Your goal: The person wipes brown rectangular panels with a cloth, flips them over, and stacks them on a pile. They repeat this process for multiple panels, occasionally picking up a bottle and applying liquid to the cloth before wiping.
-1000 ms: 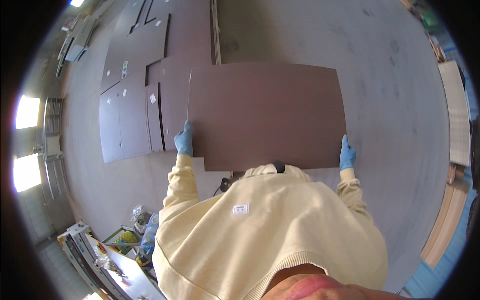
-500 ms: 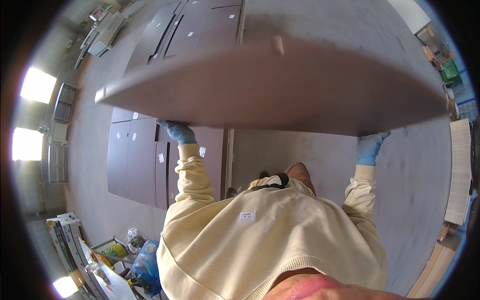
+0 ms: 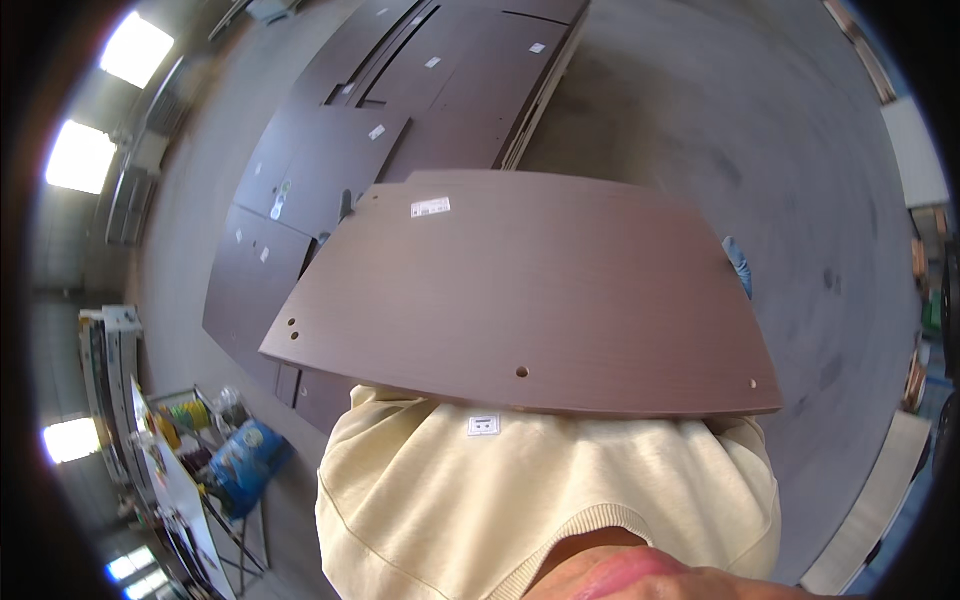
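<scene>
Head view, inspected from the hands outward. Your right hand (image 3: 738, 265) shows only as a sliver of blue glove at the right edge of the dark brown panel (image 3: 540, 290); it sits against that edge, and I judge it clamped on the board, though the fingers themselves are hidden behind it. Your left hand is not in view at all: the panel covers the place where it would be, so its state cannot be told.

You hold the panel close in front of your chest, its broad face turned up toward the camera and its near long edge just above your cream sweater (image 3: 540, 500). Holding by the two short ends, as the glove's position suggests, spreads the load and keeps the board level. A small white label (image 3: 431, 207) lies near its far left corner, and drilled holes show along the near edge and the left corner.

Beyond the board, more dark panels (image 3: 330, 170) lie flat on the grey concrete floor (image 3: 720, 110), edge to edge and partly overlapped, each with its own white label, a layout that seems meant to keep the pieces separate and readable. At lower left stands a cluttered rack (image 3: 190, 450) with a blue bag and coloured items, well apart from the board you carry.
</scene>
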Available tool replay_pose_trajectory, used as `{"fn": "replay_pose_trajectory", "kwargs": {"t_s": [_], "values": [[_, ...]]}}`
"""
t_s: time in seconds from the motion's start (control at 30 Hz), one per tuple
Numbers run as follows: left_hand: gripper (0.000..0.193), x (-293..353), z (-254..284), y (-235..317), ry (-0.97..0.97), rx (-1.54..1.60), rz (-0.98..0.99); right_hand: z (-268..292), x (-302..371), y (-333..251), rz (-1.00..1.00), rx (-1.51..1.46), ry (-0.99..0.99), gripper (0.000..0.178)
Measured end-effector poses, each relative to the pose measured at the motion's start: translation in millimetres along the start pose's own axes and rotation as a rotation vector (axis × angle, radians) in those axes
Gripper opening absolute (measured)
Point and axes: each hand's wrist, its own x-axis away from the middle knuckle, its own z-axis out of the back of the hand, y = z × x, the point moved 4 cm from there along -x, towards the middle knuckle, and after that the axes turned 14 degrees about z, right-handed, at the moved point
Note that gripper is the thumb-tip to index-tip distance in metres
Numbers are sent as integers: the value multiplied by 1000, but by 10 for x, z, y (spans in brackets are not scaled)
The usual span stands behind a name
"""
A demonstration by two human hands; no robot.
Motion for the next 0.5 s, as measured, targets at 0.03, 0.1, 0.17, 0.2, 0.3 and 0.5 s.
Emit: {"fn": "replay_pose_trajectory", "kwargs": {"t_s": [0.03,0.1,0.17,0.2,0.3,0.5], "values": [[49,-48,-59,-12,26,4,-12,-22,-236,-140,-40,18,-9,38],[47,-171,-160,-44,66,30,-22,-25,-730,-377,-102,44,-30,38],[46,-387,-316,-102,94,51,-39,-3,-1353,-494,-152,83,-51,39],[45,-550,-433,-141,106,60,-44,-9,-1736,-541,-199,94,-69,40],[43,-1172,-877,-322,161,94,-66,-168,-3239,-780,-218,125,-77,40],[38,-2215,-1738,-262,169,132,-110,-568,-4787,-1508,-253,331,-195,39]]}}
